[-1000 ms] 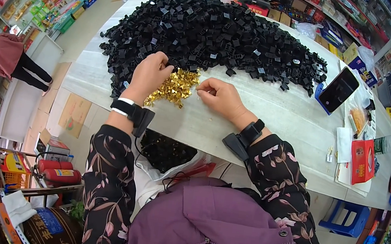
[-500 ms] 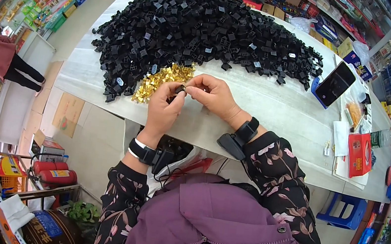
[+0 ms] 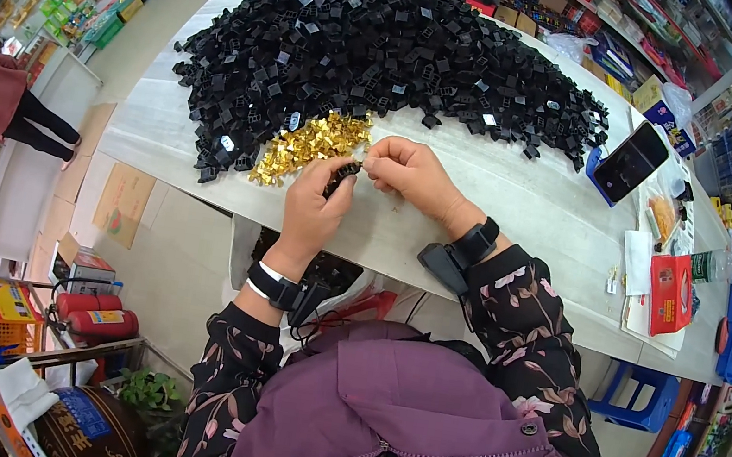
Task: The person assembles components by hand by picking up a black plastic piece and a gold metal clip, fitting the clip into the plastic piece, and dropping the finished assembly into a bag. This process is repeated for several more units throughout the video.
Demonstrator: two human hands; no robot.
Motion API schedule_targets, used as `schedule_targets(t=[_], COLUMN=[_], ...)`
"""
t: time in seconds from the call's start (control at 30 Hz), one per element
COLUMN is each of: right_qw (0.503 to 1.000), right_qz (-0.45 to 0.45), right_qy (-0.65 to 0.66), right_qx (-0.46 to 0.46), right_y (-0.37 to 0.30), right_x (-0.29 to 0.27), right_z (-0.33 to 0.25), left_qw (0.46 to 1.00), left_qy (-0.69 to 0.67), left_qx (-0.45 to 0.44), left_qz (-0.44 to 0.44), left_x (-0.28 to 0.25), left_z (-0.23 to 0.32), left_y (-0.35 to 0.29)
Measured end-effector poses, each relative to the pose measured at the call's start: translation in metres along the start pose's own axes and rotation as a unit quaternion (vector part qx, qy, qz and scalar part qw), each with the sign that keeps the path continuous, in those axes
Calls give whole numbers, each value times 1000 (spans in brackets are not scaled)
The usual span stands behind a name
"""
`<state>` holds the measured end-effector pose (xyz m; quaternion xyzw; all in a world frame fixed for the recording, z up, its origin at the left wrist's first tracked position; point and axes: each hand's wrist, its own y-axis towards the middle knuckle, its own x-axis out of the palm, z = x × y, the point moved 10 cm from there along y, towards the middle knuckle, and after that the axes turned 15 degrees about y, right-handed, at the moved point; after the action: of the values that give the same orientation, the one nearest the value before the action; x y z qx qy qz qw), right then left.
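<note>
My left hand [image 3: 310, 211] is closed, thumb and fingers pinching a small black plastic piece [image 3: 342, 178] with slots along it. Just to its right, my right hand [image 3: 415, 177] has thumb and forefinger pressed together near the upper end of that piece. Whatever is between those right fingertips is too small to tell. Beyond the left hand lies a heap of small shiny gold metal pieces [image 3: 312, 144]. Behind it spreads a large mound of loose black plastic pieces [image 3: 354, 49].
Both hands are above a pale table [image 3: 500, 205]. On its right side are a phone [image 3: 630, 163] on a blue stand, a red packet [image 3: 670, 295] and a plastic bottle [image 3: 715, 263]. A blue stool [image 3: 641, 398] stands below; another person [image 3: 13, 109] is far left.
My right hand has moved slightly right, its fingertips now by the black piece's upper end. The black piece has turned in my left hand, showing more of its slotted side.
</note>
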<state>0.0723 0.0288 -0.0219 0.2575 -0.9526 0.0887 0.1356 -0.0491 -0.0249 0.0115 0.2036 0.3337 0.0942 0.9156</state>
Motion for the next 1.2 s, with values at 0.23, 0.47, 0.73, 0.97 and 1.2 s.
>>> schedule_targets(t=[0.23, 0.47, 0.73, 0.97, 1.2], right_qw=[1000, 999, 991, 997, 995], right_qz=[-2, 1, -32, 18, -26], right_qy=[21, -24, -128, -63, -73], right_qx=[-4, 26, -4, 27, 55], right_y=[-1, -1, 2, -9, -8], right_x=[2, -1, 13, 6, 7], right_z=[-4, -1, -6, -5, 0], left_qw=[999, 1000, 999, 997, 999], left_qy=[23, 21, -32, -14, -27], left_qx=[21, 20, -1, 67, 41], left_qz=[13, -4, -10, 47, -20], left_x=[-4, 0, 1, -5, 4], left_z=[7, 8, -5, 9, 9], left_y=[-1, 2, -4, -11, -7])
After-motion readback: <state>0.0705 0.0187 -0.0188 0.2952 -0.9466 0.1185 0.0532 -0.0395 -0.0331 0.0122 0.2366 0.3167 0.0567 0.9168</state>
